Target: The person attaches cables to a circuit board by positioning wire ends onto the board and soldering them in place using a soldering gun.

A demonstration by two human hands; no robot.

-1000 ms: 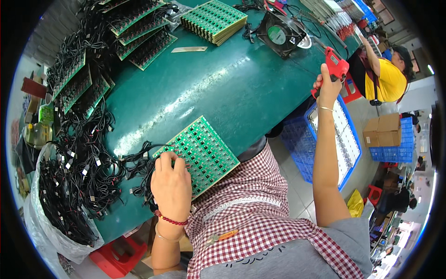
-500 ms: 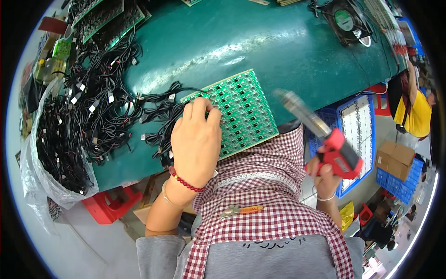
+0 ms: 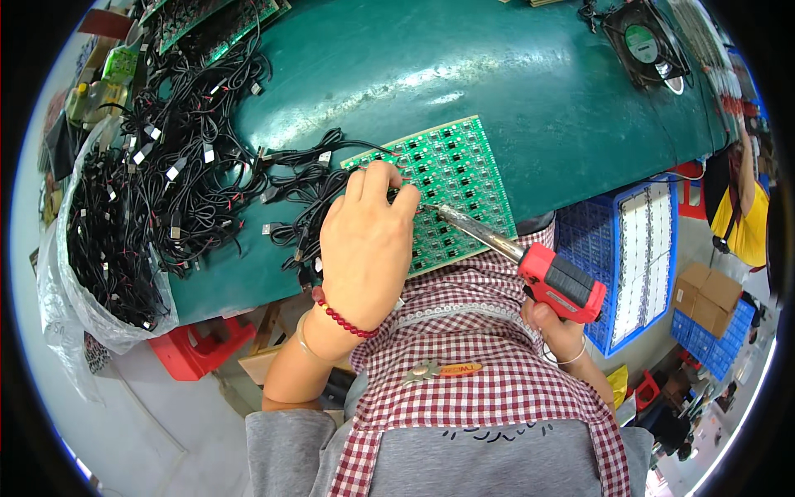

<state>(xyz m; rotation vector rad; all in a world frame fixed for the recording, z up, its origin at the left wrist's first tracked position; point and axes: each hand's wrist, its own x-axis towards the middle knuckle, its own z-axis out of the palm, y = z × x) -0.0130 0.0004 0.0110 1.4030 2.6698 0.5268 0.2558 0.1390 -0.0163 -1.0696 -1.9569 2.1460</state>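
We look down at a green-topped workbench (image 3: 389, 87), where a square green circuit board (image 3: 472, 166) lies at the near edge, close to the wearer's red-and-white checked apron (image 3: 497, 398). Rows of small black components cover the board. The left hand (image 3: 367, 228), with a red bead bracelet (image 3: 344, 321) at its wrist, reaches over the board's left side, fingers bent and thumb extended toward the middle; its fingertips are partly hidden, so we cannot tell whether they pinch anything. The right hand (image 3: 556, 330) is wrapped around the handle of a red and black soldering gun (image 3: 563, 282), whose metal barrel slants up and left over the board, its tip just beside the left thumb; we cannot tell if the tip touches the board. Black cables (image 3: 294, 234) with metal plugs lie left of the board, one running to its upper left edge. Further left, a larger heap of cables (image 3: 112, 248) fills a clear plastic bag (image 3: 58, 286). A square black fan (image 3: 644, 43) sits at the far right of the bench. Right of the wearer, a blue crate (image 3: 610, 327) holds white panels (image 3: 642, 257).
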